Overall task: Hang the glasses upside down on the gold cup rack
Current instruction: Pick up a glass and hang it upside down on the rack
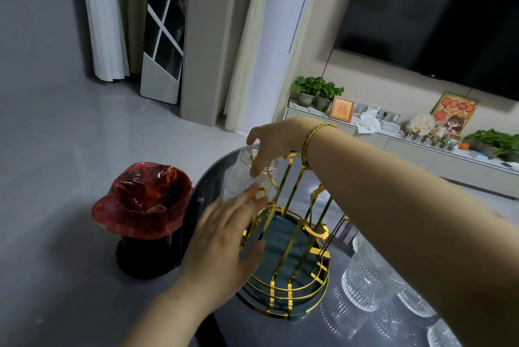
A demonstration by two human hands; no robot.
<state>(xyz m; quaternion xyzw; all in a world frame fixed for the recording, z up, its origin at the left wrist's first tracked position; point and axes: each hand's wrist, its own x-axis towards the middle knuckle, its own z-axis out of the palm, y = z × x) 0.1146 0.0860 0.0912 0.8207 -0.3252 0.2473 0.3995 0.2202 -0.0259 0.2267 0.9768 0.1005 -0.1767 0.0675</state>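
The gold cup rack (289, 268), with a dark round base, stands on the glossy dark table (345, 327). A clear patterned glass (241, 178) hangs upside down on the rack's far-left arm. My right hand (269, 144) reaches over the rack's top, fingers spread and resting loosely on that glass, thumb lifted clear of it. My left hand (224, 237) lies flat against the rack's near-left wires, fingers straight, thumb at the base rim, gripping nothing. Several more clear glasses (365, 285) stand on the table to the right of the rack, partly hidden by my right forearm.
A black bin with a red liner (143, 203) stands on the floor just left of the table. A low cabinet (421, 155) with plants and ornaments runs along the far wall under a large dark screen (438, 15).
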